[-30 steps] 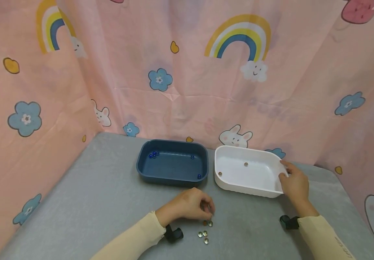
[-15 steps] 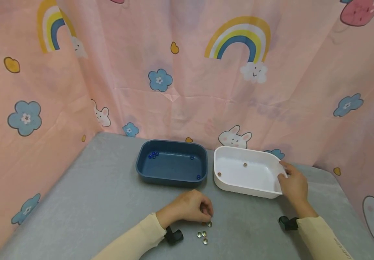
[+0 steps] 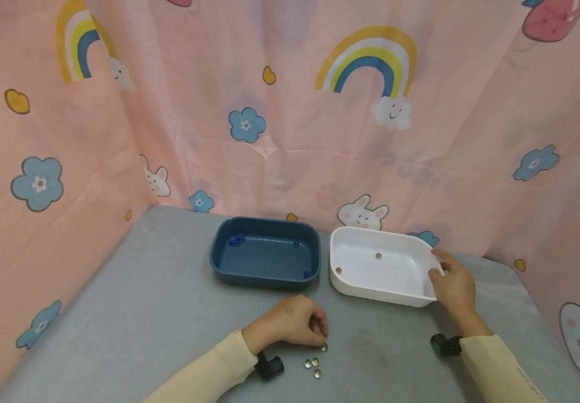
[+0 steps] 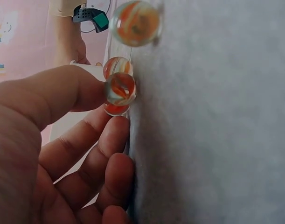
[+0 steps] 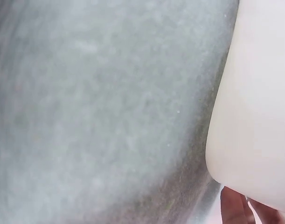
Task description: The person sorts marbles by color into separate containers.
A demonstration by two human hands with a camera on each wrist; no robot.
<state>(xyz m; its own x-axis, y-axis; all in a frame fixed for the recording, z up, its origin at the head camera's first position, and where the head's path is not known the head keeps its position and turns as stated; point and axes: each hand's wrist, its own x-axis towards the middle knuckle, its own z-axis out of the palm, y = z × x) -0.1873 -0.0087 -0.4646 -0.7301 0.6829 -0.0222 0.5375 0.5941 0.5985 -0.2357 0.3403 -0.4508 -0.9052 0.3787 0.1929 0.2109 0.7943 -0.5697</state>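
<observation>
My left hand (image 3: 290,322) is low over the table, thumb and fingertips together at a small group of clear glass marbles. In the left wrist view, its thumb and index finger pinch a marble with orange swirls (image 4: 116,110), partly hidden by another marble (image 4: 121,88) in front. Several more marbles (image 3: 316,362) lie just nearer to me. My right hand (image 3: 454,288) grips the right end of a white tray (image 3: 380,295), its thumb over the rim. Two clear marbles (image 3: 378,256) lie apart inside that tray. The right wrist view shows the tray's outer wall (image 5: 254,116) and fingers (image 5: 235,207) at its edge.
Left of the white tray stands a dark blue tray (image 3: 264,281) with several blue marbles (image 3: 236,240), most grouped at its left end. Both trays stand near the back of the grey table (image 3: 159,313), before a pink patterned curtain (image 3: 290,168). Black wrist cameras (image 3: 269,366) jut below both hands.
The left fingers have closed in on the marbles, and an orange-looking one seen beside the fingertips is now hidden in the head view. The right hand keeps its grip; the view shifts slightly.
</observation>
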